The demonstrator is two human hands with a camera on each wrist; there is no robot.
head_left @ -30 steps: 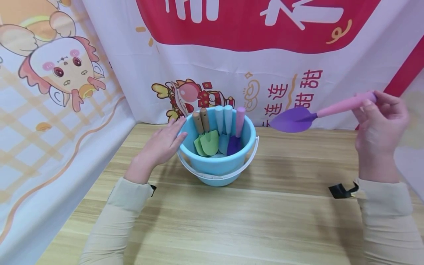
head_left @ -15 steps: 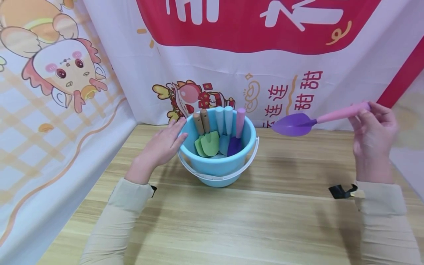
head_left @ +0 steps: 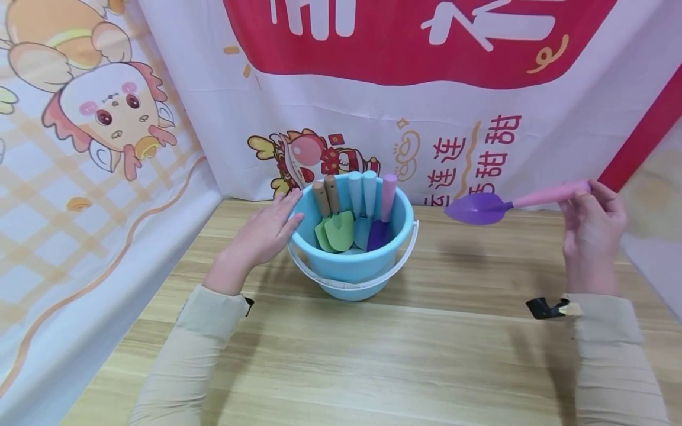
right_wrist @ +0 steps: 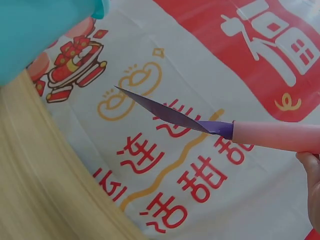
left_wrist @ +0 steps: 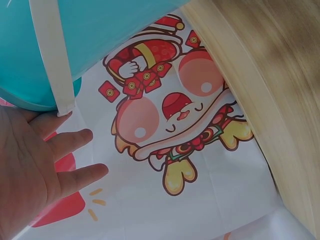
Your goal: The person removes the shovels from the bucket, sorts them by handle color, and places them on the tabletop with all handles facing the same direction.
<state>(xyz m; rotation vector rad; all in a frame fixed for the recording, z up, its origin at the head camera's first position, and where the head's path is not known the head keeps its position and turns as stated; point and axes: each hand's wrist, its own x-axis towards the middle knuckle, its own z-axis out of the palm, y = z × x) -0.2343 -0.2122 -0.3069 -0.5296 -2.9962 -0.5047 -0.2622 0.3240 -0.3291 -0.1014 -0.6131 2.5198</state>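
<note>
A light blue bucket [head_left: 348,271] with a white handle [head_left: 346,286] stands on the table. Inside it lean two green trowels [head_left: 339,231] with brown grips, two blue tools [head_left: 369,192] and a purple trowel with a pink grip [head_left: 389,195]. My left hand [head_left: 262,232] rests on the bucket's left rim, fingers extended; the left wrist view shows its spread fingers [left_wrist: 75,142] by the rim. To the right of the bucket, my right hand [head_left: 594,236] grips the pink handle of another purple trowel [head_left: 479,209], held above the table with its blade pointing left.
The wooden table [head_left: 373,361] stretches in front of the bucket. Behind it hangs a white and red printed cloth [head_left: 415,53], and a second patterned cloth [head_left: 106,195] covers the left side.
My right hand has come down and slightly left with the purple trowel, lowering its handle. My left hand has stayed on the bucket rim.
</note>
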